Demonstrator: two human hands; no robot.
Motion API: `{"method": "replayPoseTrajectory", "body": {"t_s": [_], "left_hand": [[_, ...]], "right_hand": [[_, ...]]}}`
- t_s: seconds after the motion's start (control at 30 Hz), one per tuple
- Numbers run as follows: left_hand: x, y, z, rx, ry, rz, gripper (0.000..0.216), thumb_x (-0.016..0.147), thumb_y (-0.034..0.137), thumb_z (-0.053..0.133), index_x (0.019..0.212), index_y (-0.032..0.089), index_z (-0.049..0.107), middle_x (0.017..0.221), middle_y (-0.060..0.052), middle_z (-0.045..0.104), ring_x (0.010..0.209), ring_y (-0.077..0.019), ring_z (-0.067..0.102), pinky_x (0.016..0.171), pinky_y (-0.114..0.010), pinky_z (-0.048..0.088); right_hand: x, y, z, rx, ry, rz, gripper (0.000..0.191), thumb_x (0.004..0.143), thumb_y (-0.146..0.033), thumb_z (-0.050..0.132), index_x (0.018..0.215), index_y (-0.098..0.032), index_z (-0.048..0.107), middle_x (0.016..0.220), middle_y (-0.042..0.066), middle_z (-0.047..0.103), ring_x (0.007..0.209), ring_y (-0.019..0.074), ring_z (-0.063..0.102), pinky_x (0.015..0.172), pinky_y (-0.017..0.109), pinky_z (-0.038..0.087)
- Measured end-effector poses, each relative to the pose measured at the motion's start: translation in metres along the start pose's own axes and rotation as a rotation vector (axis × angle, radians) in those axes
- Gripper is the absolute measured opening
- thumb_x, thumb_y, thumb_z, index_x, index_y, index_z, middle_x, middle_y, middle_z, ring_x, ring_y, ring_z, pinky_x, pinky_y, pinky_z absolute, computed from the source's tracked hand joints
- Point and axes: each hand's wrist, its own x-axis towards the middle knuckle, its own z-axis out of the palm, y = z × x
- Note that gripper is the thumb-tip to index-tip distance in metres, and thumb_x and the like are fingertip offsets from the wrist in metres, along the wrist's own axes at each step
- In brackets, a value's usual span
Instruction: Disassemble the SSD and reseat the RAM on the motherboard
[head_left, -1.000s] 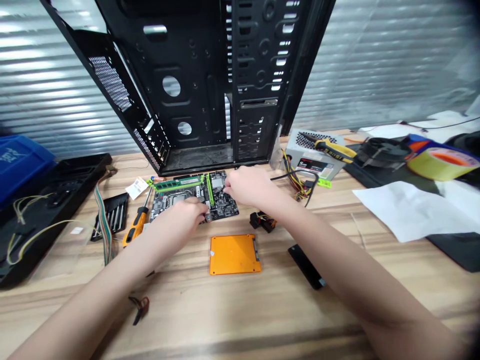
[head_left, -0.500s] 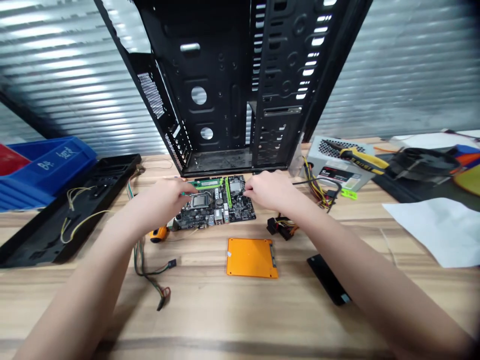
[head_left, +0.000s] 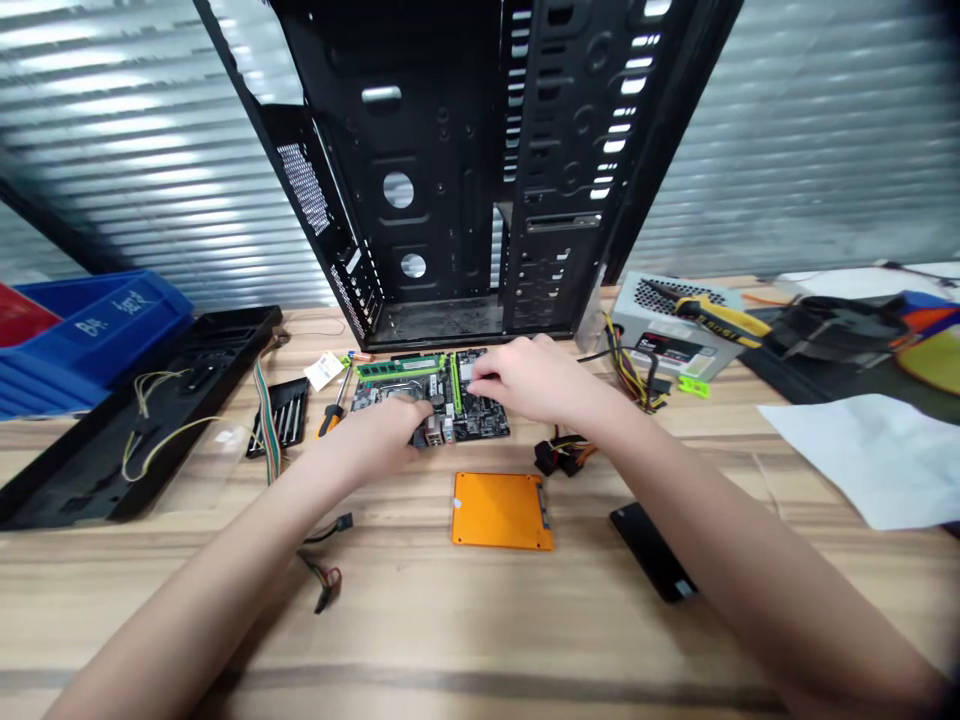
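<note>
A black motherboard [head_left: 480, 422] lies on the wooden table before a standing open computer case. Near its back edge runs a green memory stick [head_left: 397, 367]. My left hand [head_left: 379, 435] is closed over the board's front left, thumb in front of the port blocks [head_left: 439, 432] and fingers over the processor area, which it partly covers. My right hand [head_left: 529, 378] reaches over the board's right part, thumb and fingers pinched together by a silver heatsink [head_left: 466, 371]; what is between them is hidden. An orange solid-state drive [head_left: 502, 512] lies in front.
The black case [head_left: 442, 200] rises behind. Left are a screwdriver [head_left: 333, 411], bit set [head_left: 289, 412], cables [head_left: 265, 410], black panel [head_left: 161, 430] and blue bin [head_left: 105, 325]. Right are a power supply [head_left: 652, 330], pliers [head_left: 720, 318], paper [head_left: 877, 460] and a black drive [head_left: 654, 553].
My left hand has moved right and toward me, from the board's back left to its front edge, uncovering the memory stick, screwdriver and bit set. My right hand has shifted slightly left.
</note>
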Motion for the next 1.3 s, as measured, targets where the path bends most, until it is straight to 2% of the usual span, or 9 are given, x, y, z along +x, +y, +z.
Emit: {"method": "replayPoseTrajectory", "body": {"t_s": [0.1,0.27,0.37,0.47,0.67,0.87,1.0,1.17,1.3], "left_hand": [[0.003,0.002,0.001,-0.018,0.015,0.006,0.019,0.086,0.024,0.055,0.101,0.014,0.06,0.108,-0.015,0.066,0.095,-0.0295,0.065,0.077,-0.036,0.049],[0.006,-0.002,0.001,-0.067,0.062,0.081,0.01,0.088,0.024,0.052,0.09,0.017,0.058,0.096,-0.011,0.068,0.086,-0.0251,0.065,0.071,-0.032,0.045],[0.006,-0.009,-0.003,-0.152,0.1,0.15,0.014,0.09,0.027,0.049,0.088,0.018,0.059,0.092,-0.009,0.068,0.082,-0.0236,0.063,0.069,-0.032,0.044],[0.004,-0.014,-0.011,-0.22,0.151,0.173,0.022,0.091,0.036,0.048,0.088,0.018,0.06,0.089,-0.008,0.068,0.079,-0.0231,0.062,0.068,-0.032,0.043],[-0.002,-0.014,-0.027,-0.355,0.146,0.177,0.03,0.091,0.041,0.043,0.094,0.017,0.06,0.086,-0.005,0.065,0.077,-0.0196,0.058,0.071,-0.031,0.044],[-0.007,-0.015,-0.03,-0.484,0.137,0.18,0.038,0.09,0.05,0.041,0.095,0.018,0.059,0.087,-0.002,0.062,0.079,-0.0185,0.056,0.072,-0.031,0.043],[-0.009,-0.018,-0.033,-0.589,0.135,0.139,0.042,0.089,0.056,0.044,0.095,0.018,0.061,0.087,-0.001,0.06,0.081,-0.0179,0.054,0.072,-0.03,0.042],[-0.013,-0.017,-0.036,-0.729,0.148,0.091,0.043,0.085,0.057,0.049,0.091,0.017,0.063,0.086,-0.001,0.06,0.083,-0.0185,0.053,0.073,-0.03,0.041],[-0.014,-0.014,-0.035,-0.827,0.128,0.077,0.037,0.083,0.053,0.053,0.085,0.018,0.063,0.083,0.0,0.059,0.078,-0.0171,0.052,0.07,-0.029,0.04]], "right_hand": [[-0.001,-0.002,-0.001,0.045,-0.009,-0.026,0.02,0.093,-0.037,0.053,0.092,-0.027,0.07,0.093,0.002,0.07,0.088,0.0213,0.062,0.078,0.035,0.037],[-0.002,-0.001,-0.006,0.146,0.052,-0.053,0.023,0.093,-0.038,0.052,0.086,-0.025,0.07,0.083,0.0,0.068,0.077,0.0155,0.058,0.072,0.03,0.032],[-0.002,0.001,-0.009,0.209,0.093,-0.12,0.024,0.094,-0.036,0.051,0.084,-0.024,0.069,0.078,-0.003,0.067,0.071,0.0118,0.053,0.07,0.027,0.029],[-0.004,0.003,-0.011,0.286,0.079,-0.179,0.021,0.093,-0.034,0.053,0.085,-0.024,0.07,0.077,-0.004,0.066,0.068,0.0106,0.051,0.069,0.026,0.028],[-0.007,0.003,-0.013,0.453,0.123,-0.249,0.019,0.091,-0.032,0.055,0.087,-0.021,0.07,0.074,-0.003,0.065,0.068,0.0107,0.05,0.07,0.025,0.029],[-0.009,0.008,-0.019,0.555,0.123,-0.296,0.022,0.092,-0.032,0.054,0.088,-0.018,0.07,0.078,-0.002,0.067,0.069,0.0111,0.053,0.069,0.026,0.031],[-0.012,0.006,-0.022,0.494,0.126,-0.345,0.021,0.091,-0.033,0.054,0.09,-0.02,0.07,0.083,-0.001,0.069,0.072,0.0126,0.056,0.072,0.028,0.03],[-0.02,-0.008,-0.027,0.225,0.272,-0.425,0.021,0.093,-0.03,0.053,0.086,-0.023,0.071,0.083,0.001,0.068,0.082,0.0167,0.054,0.08,0.035,0.022],[-0.026,-0.019,-0.031,0.047,0.316,-0.477,0.029,0.096,-0.027,0.045,0.083,-0.023,0.071,0.075,0.002,0.067,0.076,0.0172,0.047,0.078,0.038,0.02]]}}
